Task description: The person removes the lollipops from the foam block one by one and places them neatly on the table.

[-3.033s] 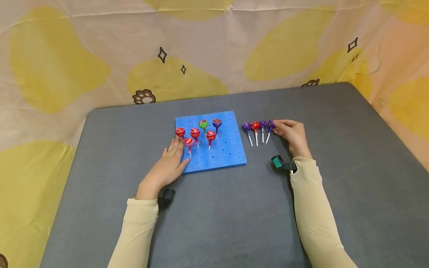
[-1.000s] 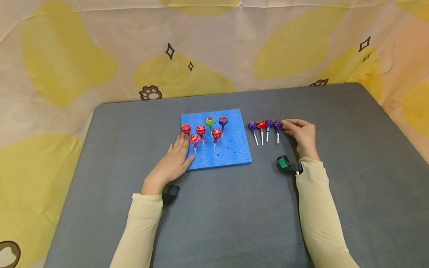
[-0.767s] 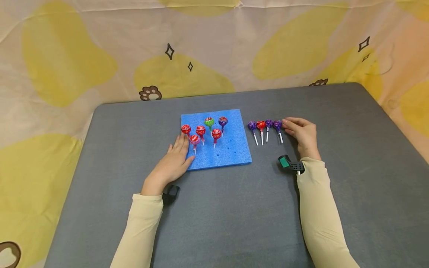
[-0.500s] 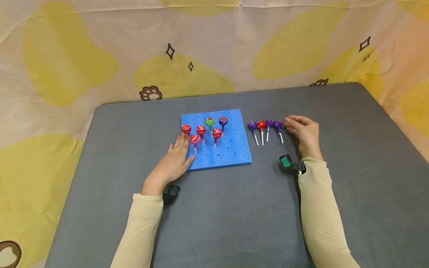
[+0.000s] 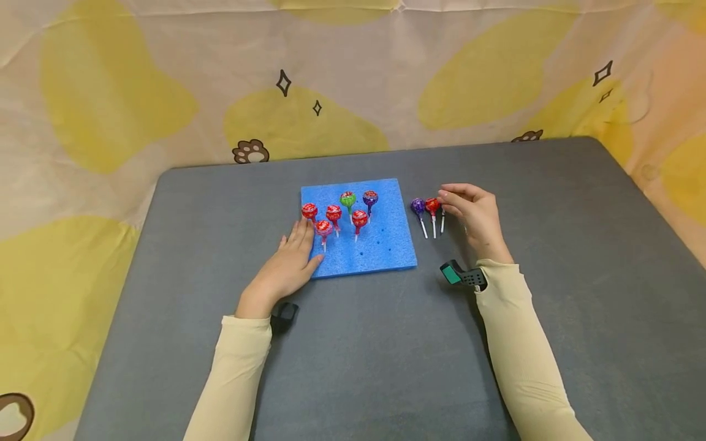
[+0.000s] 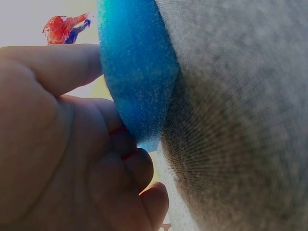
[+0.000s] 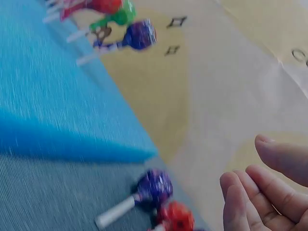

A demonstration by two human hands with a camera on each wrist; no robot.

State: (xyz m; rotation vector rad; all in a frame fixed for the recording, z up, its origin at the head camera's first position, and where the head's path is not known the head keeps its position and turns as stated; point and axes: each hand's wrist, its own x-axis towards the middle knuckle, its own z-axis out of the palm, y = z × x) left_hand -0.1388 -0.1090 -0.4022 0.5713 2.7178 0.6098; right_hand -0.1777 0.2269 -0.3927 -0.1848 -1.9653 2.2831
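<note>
cream and yellow cloth [image 5: 469, 73] hangs behind the dark grey table [image 5: 375, 367], printed with paw prints [image 5: 250, 152] and little four-pointed stars [image 5: 284, 82]. on the tabletop, from where i stand, a blue foam block [image 5: 380, 260] holds six lollipops [image 5: 360, 218] upright by their sticks: four in red or reddish pink, one green, one purple. the person's left hand [image 5: 284, 269] lies against the block's left side, fingers stretched along it, thumb resting near the front left corner. just right of the block, a purple lollipop [image 5: 418, 206] and a red lollipop [image 5: 432, 205] lie side by side, with a white stick [image 5: 442, 223] next to them, its head hidden by the right hand [image 5: 477, 217]. that hand hovers over this end of the row, thumb and fingers parted with only air between. pale yellow sleeves [image 5: 234, 367] cover both arms.
</note>
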